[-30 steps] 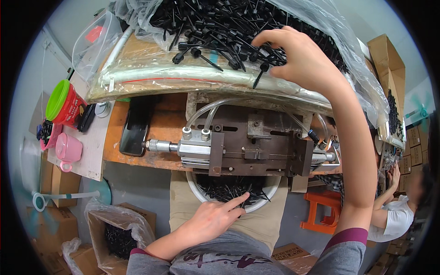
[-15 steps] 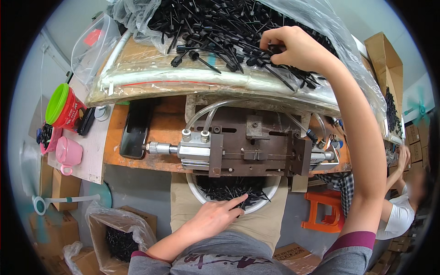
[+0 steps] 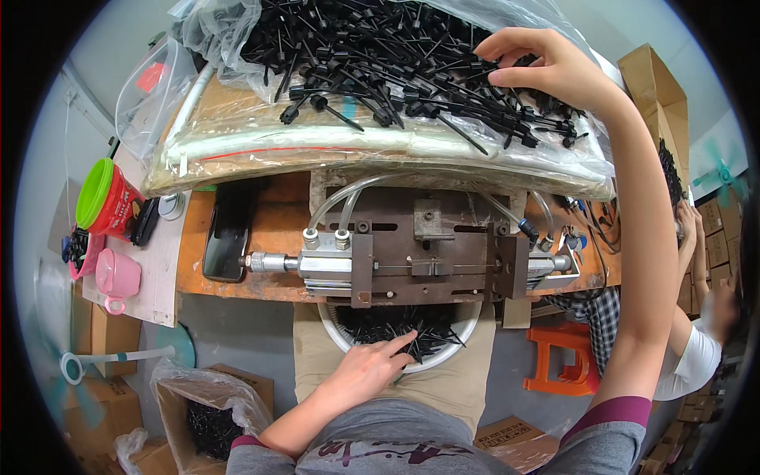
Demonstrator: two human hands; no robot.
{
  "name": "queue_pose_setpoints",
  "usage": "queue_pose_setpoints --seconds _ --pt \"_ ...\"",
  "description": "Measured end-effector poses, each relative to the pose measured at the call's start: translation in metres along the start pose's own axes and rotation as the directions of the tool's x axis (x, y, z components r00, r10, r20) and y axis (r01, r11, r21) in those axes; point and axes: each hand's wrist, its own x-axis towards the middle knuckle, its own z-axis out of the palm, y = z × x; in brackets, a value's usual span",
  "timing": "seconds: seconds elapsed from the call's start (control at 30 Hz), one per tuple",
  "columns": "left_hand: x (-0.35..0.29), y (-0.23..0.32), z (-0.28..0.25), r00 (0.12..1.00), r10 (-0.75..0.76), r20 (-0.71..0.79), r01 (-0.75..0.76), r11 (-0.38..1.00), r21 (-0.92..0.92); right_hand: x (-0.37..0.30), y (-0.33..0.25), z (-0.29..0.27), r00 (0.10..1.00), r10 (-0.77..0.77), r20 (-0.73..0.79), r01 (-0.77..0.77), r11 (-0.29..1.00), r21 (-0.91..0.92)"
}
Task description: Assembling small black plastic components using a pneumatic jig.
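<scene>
A large heap of black plastic parts with thin stems (image 3: 372,55) lies on clear plastic film at the top. Over its right side hovers my right hand (image 3: 546,67), thumb and forefinger apart and the other fingers curled; nothing shows between them. My left hand (image 3: 372,364) reaches over the near rim of a white tub (image 3: 333,328) on my lap. Its fingers stretch over the black parts (image 3: 404,326) inside, and their tips lie on or just above them. Between heap and tub, a brown metal fixture (image 3: 431,226) with silver air cylinders (image 3: 326,265) sits on the wooden bench.
A black phone (image 3: 227,237) lies left of the fixture. Beyond it stand a red tub with a green rim (image 3: 111,202) and a pink cup (image 3: 119,273). An orange stool (image 3: 558,360) and another person (image 3: 689,364) are at the right. Clear hoses (image 3: 348,194) arch over the fixture.
My right hand has lifted away from the heap's front, moving slightly up and right. Its fingers look a little wider apart. My left hand stays at the tub. The whole view has shifted slightly.
</scene>
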Motion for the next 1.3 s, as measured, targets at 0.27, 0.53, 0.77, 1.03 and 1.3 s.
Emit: queue_pose_setpoints --seconds 0.27,0.53,0.77,1.03,1.3 --pt "0.001 -0.002 0.004 1.0 -0.003 0.016 0.003 1.0 0.019 -0.008 -0.002 0.023 0.97 0.169 0.174 -0.138 0.974 -0.178" --pt "-0.001 -0.005 0.008 1.0 -0.002 -0.002 0.002 1.0 0.007 0.008 -0.008 0.042 0.953 0.223 0.203 -0.152 0.937 -0.315" --pt "-0.004 -0.011 0.012 1.0 -0.022 0.02 0.021 0.999 0.024 -0.006 0.018 0.033 0.979 0.123 0.161 -0.063 0.94 -0.334" --pt "0.001 -0.014 0.026 0.998 0.004 0.064 -0.009 0.997 0.071 0.001 0.009 0.034 0.971 0.152 0.186 -0.073 0.924 -0.376" --pt "-0.004 -0.015 0.032 0.997 0.005 0.071 -0.01 0.998 0.06 0.005 0.004 0.042 0.997 0.056 0.053 -0.024 0.876 -0.481"
